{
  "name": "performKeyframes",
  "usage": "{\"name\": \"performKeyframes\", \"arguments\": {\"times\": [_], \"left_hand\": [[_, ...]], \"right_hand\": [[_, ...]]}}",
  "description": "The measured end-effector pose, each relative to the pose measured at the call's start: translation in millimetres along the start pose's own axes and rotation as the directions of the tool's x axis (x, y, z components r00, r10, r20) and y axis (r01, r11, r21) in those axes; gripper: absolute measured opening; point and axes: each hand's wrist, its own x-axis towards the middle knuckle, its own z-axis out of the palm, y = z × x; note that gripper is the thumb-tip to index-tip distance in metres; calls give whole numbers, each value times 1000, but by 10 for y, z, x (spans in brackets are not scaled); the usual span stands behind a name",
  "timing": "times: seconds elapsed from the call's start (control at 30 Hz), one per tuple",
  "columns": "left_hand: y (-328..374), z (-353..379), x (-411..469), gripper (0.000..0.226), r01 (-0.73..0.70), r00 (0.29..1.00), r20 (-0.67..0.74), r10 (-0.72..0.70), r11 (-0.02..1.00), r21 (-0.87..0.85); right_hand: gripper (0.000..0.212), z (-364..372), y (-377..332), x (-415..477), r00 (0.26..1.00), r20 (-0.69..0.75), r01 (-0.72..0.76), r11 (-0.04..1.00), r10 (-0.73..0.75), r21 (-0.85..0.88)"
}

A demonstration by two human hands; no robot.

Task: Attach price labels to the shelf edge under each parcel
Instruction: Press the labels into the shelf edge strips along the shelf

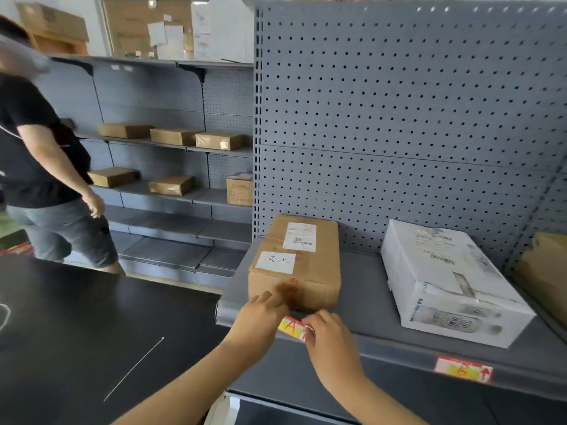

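Note:
A brown cardboard parcel (299, 262) with white stickers lies on the grey shelf (365, 305), and a white parcel (451, 283) lies to its right. A red and yellow price label (291, 327) sits on the shelf edge below the brown parcel. My left hand (260, 317) covers the label's left end, fingers against the shelf edge and the parcel's front. My right hand (331, 338) pinches the label's right end. A second price label (463, 369) is stuck on the shelf edge under the white parcel.
A black table (76, 332) stands to my left. A person in a black shirt (33, 142) stands by the far shelves, which hold several brown boxes (171, 136). Another brown parcel (546, 271) sits at the right edge. Grey pegboard (399, 118) backs the shelf.

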Motion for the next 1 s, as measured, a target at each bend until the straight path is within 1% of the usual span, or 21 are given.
{"name": "performKeyframes", "arguments": {"times": [0.13,0.27,0.37,0.53,0.6,0.7,0.83,1.0], "left_hand": [[-64,111,-49,37,40,998,43,-38,998,-50],[-70,134,-45,33,72,997,47,-67,991,-115],[-86,181,-69,32,82,997,25,-79,983,-165],[-41,185,-119,33,83,996,-18,-90,968,-235],[-29,208,-123,32,83,995,-37,-95,967,-242],[-22,236,-119,31,74,995,-52,-87,972,-222],[-23,256,-144,28,65,996,-47,-75,980,-187],[2,242,-192,32,80,996,-25,-86,981,-174]], "right_hand": [[15,19,-32,53,1000,18,-16,999,16,-48],[11,9,-40,115,997,78,-11,994,19,-108],[31,59,-44,143,994,106,12,981,9,-195],[35,90,-36,136,990,139,66,971,-35,-230],[38,63,-65,122,986,161,87,958,-44,-272],[38,67,-83,123,985,153,120,946,-76,-301],[41,64,-119,98,980,158,166,922,-116,-350],[40,116,-110,-24,968,150,244,881,-199,-406]]}}
